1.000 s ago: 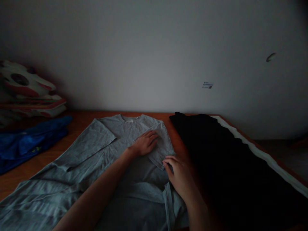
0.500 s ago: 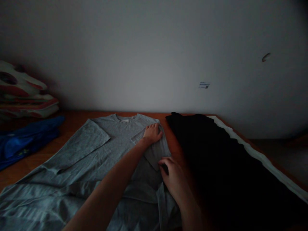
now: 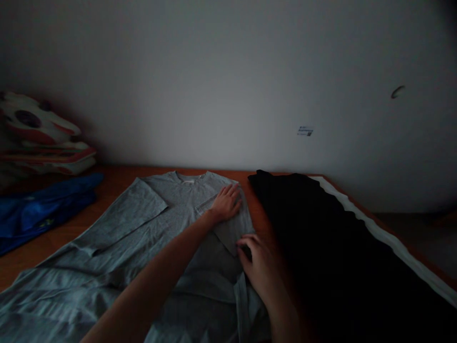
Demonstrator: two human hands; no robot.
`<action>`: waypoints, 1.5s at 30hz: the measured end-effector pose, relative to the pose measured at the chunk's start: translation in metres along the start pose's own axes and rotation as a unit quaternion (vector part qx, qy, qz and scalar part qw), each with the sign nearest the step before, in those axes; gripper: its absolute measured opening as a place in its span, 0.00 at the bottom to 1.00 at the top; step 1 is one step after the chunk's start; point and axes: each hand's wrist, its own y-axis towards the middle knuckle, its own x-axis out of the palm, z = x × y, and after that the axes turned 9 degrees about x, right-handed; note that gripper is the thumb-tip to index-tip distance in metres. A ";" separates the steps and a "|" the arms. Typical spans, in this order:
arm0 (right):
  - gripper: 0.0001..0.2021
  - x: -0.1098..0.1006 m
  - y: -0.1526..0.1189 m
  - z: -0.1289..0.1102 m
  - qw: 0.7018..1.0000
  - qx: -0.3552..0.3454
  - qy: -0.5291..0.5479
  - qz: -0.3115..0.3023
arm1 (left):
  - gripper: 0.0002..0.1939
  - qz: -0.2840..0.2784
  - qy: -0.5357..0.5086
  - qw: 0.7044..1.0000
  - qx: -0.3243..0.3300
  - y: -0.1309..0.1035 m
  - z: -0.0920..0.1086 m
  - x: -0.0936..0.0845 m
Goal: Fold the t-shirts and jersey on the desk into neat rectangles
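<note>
A grey short-sleeved T-shirt (image 3: 178,200) lies spread out on a wooden surface, collar toward the wall. Its left sleeve is folded in over the body, and the right one is folded inward too. My left hand (image 3: 227,202) lies flat on the right sleeve near the shoulder, fingers stretched out. Closer to me, my right hand (image 3: 255,257) pinches the shirt's right side edge between thumb and forefinger. Wrinkles run across the lower part of the shirt, which my left forearm partly covers.
To the right lies a black garment (image 3: 303,228) with a white strip (image 3: 371,228) along its far side. A blue garment (image 3: 50,202) and a white and red toy keyboard (image 3: 50,157) are at the left. Behind stands a pale wall (image 3: 200,85) with a small label (image 3: 305,131).
My left hand has flattened, its fingers straighter on the sleeve. My right hand keeps its pinch in nearly the same spot. The whole view has shifted slightly.
</note>
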 end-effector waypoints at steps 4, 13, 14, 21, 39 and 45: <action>0.09 0.004 0.000 0.006 1.000 -0.016 0.004 0.011 | 0.30 -0.040 -0.011 0.999 0.026 -0.060 0.011 -0.028; 0.13 0.001 -0.002 0.012 0.999 -0.033 0.032 -0.018 | 0.25 -0.042 0.034 0.989 -0.140 -0.255 -0.007 -0.143; 0.15 0.001 -0.002 0.013 0.999 -0.030 0.037 -0.018 | 0.24 -0.021 0.056 0.982 -0.177 -0.280 -0.015 -0.152; 0.24 -0.004 -0.009 0.026 0.995 -0.016 0.096 -0.031 | 0.32 0.016 0.153 0.943 -0.294 -0.404 -0.040 -0.177; 0.36 -0.055 -0.045 0.057 0.987 0.032 0.082 -0.134 | 0.32 0.028 0.145 0.949 -0.280 -0.386 0.002 -0.159; 0.44 -0.081 -0.069 0.060 0.979 -0.026 0.020 -0.203 | 0.36 0.021 0.136 0.957 -0.256 -0.414 -0.030 -0.203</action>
